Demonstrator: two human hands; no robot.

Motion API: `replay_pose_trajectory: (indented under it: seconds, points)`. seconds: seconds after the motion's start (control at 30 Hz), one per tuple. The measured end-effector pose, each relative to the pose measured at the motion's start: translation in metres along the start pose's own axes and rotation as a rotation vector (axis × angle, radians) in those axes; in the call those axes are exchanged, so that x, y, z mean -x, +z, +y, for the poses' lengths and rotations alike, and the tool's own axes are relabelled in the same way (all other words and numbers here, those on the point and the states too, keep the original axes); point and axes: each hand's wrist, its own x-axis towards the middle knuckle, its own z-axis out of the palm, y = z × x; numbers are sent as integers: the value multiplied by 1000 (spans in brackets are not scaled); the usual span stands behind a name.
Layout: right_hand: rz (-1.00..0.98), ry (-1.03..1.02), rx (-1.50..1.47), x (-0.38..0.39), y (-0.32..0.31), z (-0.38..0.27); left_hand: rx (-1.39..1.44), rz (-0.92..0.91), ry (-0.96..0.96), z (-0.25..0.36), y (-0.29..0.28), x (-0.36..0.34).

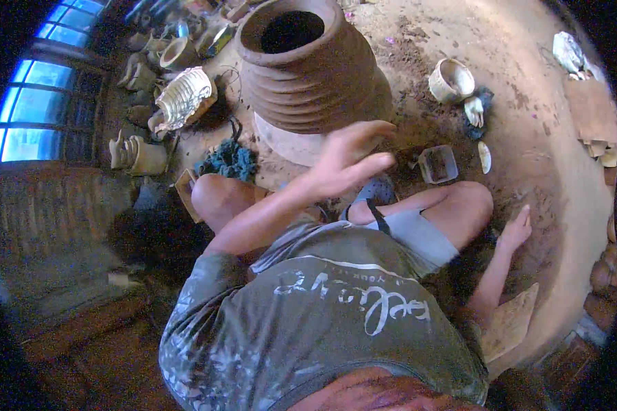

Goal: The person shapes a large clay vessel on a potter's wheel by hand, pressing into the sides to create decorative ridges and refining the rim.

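Head view shows the left hand [352,157] raised, thumb apart, the right hand [516,231] extended low (both loosely open, empty), and one large brown ridged clay pot [312,89] beyond the left.

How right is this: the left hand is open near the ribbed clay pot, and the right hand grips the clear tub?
The grip is wrong: the head view shows the right hand empty and apart from the clear tub. The left hand is open near the ribbed clay pot.
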Motion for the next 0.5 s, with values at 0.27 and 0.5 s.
replay_pose_trajectory:
  seconds: [0.27, 0.5]
  points:
    - [-255, -806, -49, 135, 61, -247, 963, 92, -599, -18, 65, -57]
    - [-432, -952, -587, 144, 80, -328, 1168, 122, -404, -11, 76, -20]
